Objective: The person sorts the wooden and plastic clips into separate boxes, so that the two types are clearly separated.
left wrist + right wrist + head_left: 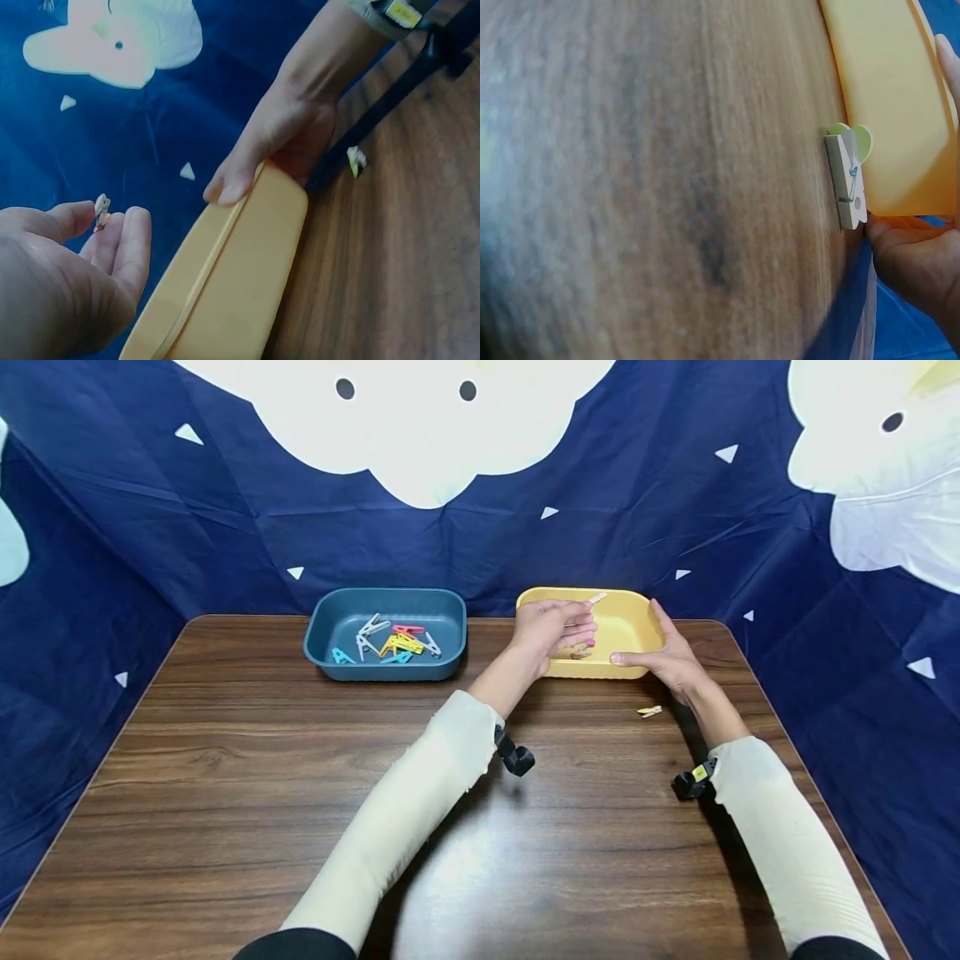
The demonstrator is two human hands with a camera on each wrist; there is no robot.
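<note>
Between its thumb and fingertips, my left hand (551, 631) pinches a small pale wooden clothespin (102, 204) above the yellow plastic basin (600, 669). My right hand (677, 664) holds the basin's right end, its thumb hooked over the rim in the left wrist view. Partly hidden behind the left fingers, small pinkish pieces (580, 652) show inside the basin. On the table just in front of it lies another wooden clothespin (847, 180) with a green rounded decoration, close to the basin's wall in the right wrist view.
To the left, a dark teal basin (382, 672) holds several plastic clothespins (402, 644) in white, yellow, pink and blue. Both basins stand at the back edge of the brown wooden table (225, 777). Behind hangs a dark blue cloth (247, 543) with white cloud shapes.
</note>
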